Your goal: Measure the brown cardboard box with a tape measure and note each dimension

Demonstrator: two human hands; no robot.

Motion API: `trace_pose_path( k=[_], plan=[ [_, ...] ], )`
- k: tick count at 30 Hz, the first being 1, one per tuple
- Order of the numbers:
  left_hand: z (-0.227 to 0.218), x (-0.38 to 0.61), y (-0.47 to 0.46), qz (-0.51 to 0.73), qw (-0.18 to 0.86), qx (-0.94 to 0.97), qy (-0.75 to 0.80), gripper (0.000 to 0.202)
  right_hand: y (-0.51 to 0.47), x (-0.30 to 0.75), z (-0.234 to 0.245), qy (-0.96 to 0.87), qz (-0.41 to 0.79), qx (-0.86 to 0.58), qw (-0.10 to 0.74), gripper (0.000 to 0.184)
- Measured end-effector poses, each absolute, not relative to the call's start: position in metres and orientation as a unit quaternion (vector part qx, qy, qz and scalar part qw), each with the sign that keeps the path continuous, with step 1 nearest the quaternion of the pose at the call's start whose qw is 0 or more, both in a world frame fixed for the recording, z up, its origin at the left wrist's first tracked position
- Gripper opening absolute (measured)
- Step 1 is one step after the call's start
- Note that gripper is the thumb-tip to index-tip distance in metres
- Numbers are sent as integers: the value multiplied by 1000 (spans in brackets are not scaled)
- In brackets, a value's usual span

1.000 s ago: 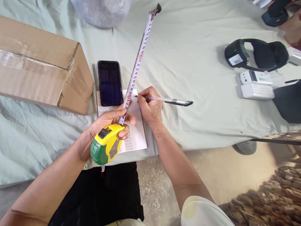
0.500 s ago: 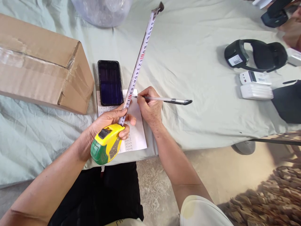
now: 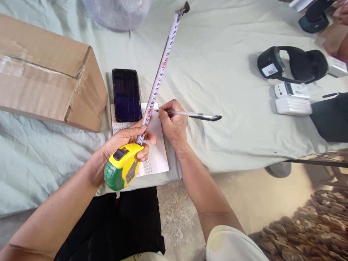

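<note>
My left hand is closed around a yellow and green tape measure, the thumb pressing on its blade. The white blade with black numbers is pulled out and slants up and away to a metal end hook. Between the thumb and fingers of my right hand is a clear pen with a black cap end pointing right. Its tip is at the upper right part of a white sheet of paper with handwritten rows such as "1x2x3". A black smartphone lies over the sheet's top left corner.
A taped cardboard box stands at left on the cloth-covered table. A clear plastic container is at the back. At right are a black headset, white power banks and a black pouch. Another person's hand shows top right.
Almost nothing differs: the whole view has shifted slightly, most visibly at the right side. Both hands keep the same holds on the tape measure and the pen.
</note>
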State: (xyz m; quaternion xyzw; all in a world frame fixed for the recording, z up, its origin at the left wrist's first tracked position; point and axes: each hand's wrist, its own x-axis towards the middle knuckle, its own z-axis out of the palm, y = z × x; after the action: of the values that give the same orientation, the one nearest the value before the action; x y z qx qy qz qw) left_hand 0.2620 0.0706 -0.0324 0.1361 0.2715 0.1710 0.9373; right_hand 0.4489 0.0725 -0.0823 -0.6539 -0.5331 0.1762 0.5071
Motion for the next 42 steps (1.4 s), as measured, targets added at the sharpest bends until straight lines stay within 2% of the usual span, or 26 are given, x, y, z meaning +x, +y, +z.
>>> trace_pose_path(
  k=[6, 16, 20, 23, 27, 29, 33, 38, 42],
  plan=[
    [-31, 262, 69, 182, 933, 141, 275, 21, 72, 449, -83, -530, 181, -654, 508, 13],
    [-30, 262, 69, 173, 934, 146, 276, 18, 71, 449, -82, -522, 188, -643, 528, 9],
    [-31, 262, 69, 176, 937, 142, 267, 27, 76, 456, -86, -446, 221, -623, 603, 8],
    [-36, 262, 68, 186, 940, 148, 246, 32, 84, 469, -91, -366, 242, -607, 662, 16],
    [-41, 259, 63, 198, 939, 175, 219, 29, 91, 488, -94, -345, 228, -614, 672, 24],
    [-42, 257, 60, 201, 941, 189, 197, 27, 91, 492, -95, -382, 181, -640, 642, 21],
    [-42, 251, 57, 190, 950, 226, 102, 21, 89, 489, -96, -530, 86, -680, 500, 17],
    [-43, 248, 62, 180, 942, 281, 45, 17, 91, 485, -89, -656, 79, -700, 269, 39],
    [-43, 249, 64, 200, 931, 297, 66, 15, 88, 482, -81, -658, 72, -717, 217, 54]
  ],
)
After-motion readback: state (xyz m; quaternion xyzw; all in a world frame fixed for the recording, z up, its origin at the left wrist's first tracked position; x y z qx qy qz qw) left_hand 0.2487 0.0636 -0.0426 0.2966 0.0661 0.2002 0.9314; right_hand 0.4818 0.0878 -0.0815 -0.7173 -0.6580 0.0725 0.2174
